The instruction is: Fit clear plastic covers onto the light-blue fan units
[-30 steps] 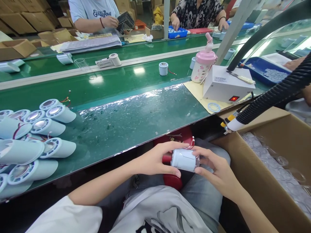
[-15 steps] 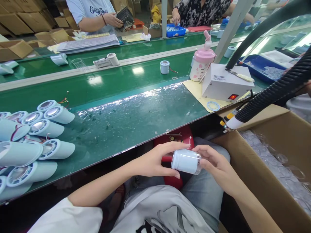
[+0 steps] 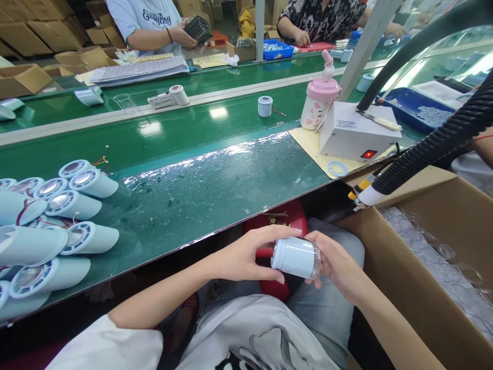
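Over my lap I hold a light-blue cylindrical housing (image 3: 296, 257) lying on its side, with a clear plastic cup-like cover (image 3: 316, 261) around its right end. My left hand (image 3: 250, 254) curves around the left end, thumb below and index finger above. My right hand (image 3: 339, 262) grips the covered right end, its fingers passing behind and under it. Several similar light-blue housings (image 3: 87, 239) with red and dark wires are piled on the left of the bench. The cardboard box (image 3: 419, 288) beside my right arm holds many clear plastic covers (image 3: 431, 252).
A green bench (image 3: 185, 200) runs before me, with a conveyor belt behind it. One housing (image 3: 265, 107) stands on the belt. At right are a pink bottle (image 3: 319, 103), a white device (image 3: 358, 131), a pale-blue ring (image 3: 337, 168) and a black ribbed hose (image 3: 431, 139). Two co-workers sit opposite.
My right hand has shifted its grip, its fingers now reaching behind and under the covered end. The housing on the belt has slid slightly right. A co-worker's hand opposite has moved right from the blue tray.
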The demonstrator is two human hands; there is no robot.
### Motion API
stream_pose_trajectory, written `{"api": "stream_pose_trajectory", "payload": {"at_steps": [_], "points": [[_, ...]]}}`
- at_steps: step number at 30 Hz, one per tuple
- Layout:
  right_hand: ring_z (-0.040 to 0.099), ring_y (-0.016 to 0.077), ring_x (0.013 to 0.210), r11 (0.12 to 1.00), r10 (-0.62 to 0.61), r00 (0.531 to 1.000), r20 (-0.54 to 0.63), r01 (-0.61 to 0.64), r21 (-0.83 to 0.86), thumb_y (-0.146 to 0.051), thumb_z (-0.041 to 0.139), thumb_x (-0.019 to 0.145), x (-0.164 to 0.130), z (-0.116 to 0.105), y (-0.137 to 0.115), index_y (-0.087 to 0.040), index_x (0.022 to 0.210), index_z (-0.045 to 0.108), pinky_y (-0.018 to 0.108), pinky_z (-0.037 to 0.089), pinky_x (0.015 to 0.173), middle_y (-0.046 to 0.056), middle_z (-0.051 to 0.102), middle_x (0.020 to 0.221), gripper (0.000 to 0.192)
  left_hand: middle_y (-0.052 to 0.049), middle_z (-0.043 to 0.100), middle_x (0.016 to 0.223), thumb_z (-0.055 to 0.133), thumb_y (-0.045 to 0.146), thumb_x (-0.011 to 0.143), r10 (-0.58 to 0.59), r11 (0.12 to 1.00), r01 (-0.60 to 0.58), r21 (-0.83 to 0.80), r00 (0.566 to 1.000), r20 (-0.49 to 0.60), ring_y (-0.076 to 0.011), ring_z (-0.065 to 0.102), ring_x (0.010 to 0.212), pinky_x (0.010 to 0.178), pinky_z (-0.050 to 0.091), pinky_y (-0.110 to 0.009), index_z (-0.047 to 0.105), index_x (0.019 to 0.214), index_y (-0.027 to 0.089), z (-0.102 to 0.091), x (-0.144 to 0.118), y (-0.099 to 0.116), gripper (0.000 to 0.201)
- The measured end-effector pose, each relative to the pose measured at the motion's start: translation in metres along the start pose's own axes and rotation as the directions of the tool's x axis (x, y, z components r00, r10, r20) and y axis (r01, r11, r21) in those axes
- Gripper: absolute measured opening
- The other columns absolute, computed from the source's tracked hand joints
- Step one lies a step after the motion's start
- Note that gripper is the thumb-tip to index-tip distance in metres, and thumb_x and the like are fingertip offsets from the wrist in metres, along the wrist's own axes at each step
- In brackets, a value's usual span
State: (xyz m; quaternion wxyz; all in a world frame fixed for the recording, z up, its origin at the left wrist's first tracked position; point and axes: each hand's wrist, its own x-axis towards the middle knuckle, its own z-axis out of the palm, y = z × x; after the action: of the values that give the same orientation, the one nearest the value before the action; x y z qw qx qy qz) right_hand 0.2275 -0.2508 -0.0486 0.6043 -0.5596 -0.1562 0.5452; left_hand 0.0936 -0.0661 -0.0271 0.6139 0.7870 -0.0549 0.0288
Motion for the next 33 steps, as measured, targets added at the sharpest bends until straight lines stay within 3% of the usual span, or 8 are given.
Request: {"api": "stream_pose_trajectory", "payload": {"at_steps": [16,19,22,24,26,28,29,33], "points": [[0.047,0.0059,0.027,0.953,0.281,0.956,0.081,-0.288,0.094,-0.071,0.048,0.081,0.002,0.009,0.0,-0.013,0.074,0.058,0.011,0.026,0.025,0.003,0.062,0.047,0.059,-0.01,0.052,0.139,0.078,0.022,0.073,0.051,0.997,-0.052,-0.05,0.999,-0.016,-0.0272,0.048,0.13,0.104,0.045,-0.041,0.052,0.134,0.029,0.005,0.0,0.001,0.066],[0.051,0.0095,0.03,0.983,0.175,0.982,0.072,-0.178,0.033,-0.069,0.043,0.086,-0.001,0.006,0.005,-0.016,0.081,0.057,0.013,0.031,0.026,0.001,0.06,0.047,0.055,-0.012,0.053,0.134,0.076,0.024,0.075,-0.059,0.993,0.054,-0.107,0.998,-0.037,-0.0261,0.054,0.122,0.096,0.051,-0.037,0.052,0.132,0.026,0.008,-0.002,0.008,0.062],[0.064,0.0141,0.049,0.974,-0.145,0.988,-0.049,0.134,-0.182,-0.043,0.044,0.095,-0.006,0.001,0.007,-0.02,0.099,0.054,0.02,0.049,0.039,0.002,0.068,0.067,0.026,-0.012,0.055,0.128,0.075,0.024,0.076,-0.161,0.968,0.15,-0.203,0.986,-0.038,-0.0229,0.06,0.11,0.092,0.053,-0.035,0.049,0.133,0.024,0.009,-0.003,0.012,0.062],[0.071,0.0197,0.087,0.804,-0.456,0.889,-0.024,0.401,-0.439,-0.023,0.048,0.093,-0.01,-0.004,0.006,-0.023,0.115,0.05,0.032,0.061,0.069,0.009,0.068,0.111,0.022,-0.011,0.056,0.126,0.074,0.024,0.077,-0.192,0.951,0.177,-0.252,0.981,-0.035,-0.0207,0.061,0.104,0.089,0.053,-0.034,0.049,0.133,0.024,0.01,-0.003,0.013,0.061],[0.055,0.0259,0.124,0.464,-0.683,0.704,0.194,0.624,-0.629,-0.008,0.052,0.088,-0.012,-0.009,0.005,-0.029,0.126,0.045,0.047,0.051,0.098,0.009,0.048,0.143,0.044,-0.01,0.057,0.123,0.073,0.026,0.079,-0.213,0.939,0.197,-0.283,0.977,-0.027,-0.0194,0.062,0.1,0.085,0.054,-0.032,0.049,0.132,0.024,0.009,-0.002,0.013,0.059],[0.043,0.0274,0.135,0.208,-0.71,0.57,0.414,0.73,-0.651,0.0,0.053,0.085,-0.014,-0.014,0.004,-0.034,0.13,0.044,0.054,0.042,0.106,0.006,0.044,0.148,0.057,-0.009,0.059,0.117,0.071,0.03,0.08,-0.251,0.92,0.24,-0.312,0.968,0.003,-0.0188,0.063,0.094,0.077,0.055,-0.03,0.047,0.133,0.024,0.008,-0.002,0.013,0.059],[0.043,0.027,0.135,0.184,-0.687,0.563,0.459,0.746,-0.64,0.001,0.054,0.085,-0.014,-0.015,0.003,-0.036,0.131,0.045,0.053,0.043,0.107,0.005,0.046,0.146,0.059,-0.009,0.06,0.114,0.071,0.033,0.081,-0.27,0.911,0.263,-0.319,0.962,0.022,-0.0186,0.064,0.09,0.074,0.055,-0.03,0.046,0.134,0.024,0.008,-0.002,0.013,0.06],[0.052,0.0251,0.127,0.66,-0.495,0.822,0.281,0.566,-0.493,-0.02,0.067,0.087,-0.016,-0.014,0.003,-0.035,0.134,0.046,0.039,0.051,0.101,0.006,0.053,0.141,0.053,-0.01,0.058,0.126,0.076,0.032,0.076,-0.234,0.931,0.235,-0.28,0.972,0.037,-0.0231,0.062,0.105,0.087,0.054,-0.035,0.046,0.138,0.027,0.005,-0.002,0.012,0.069]]}}
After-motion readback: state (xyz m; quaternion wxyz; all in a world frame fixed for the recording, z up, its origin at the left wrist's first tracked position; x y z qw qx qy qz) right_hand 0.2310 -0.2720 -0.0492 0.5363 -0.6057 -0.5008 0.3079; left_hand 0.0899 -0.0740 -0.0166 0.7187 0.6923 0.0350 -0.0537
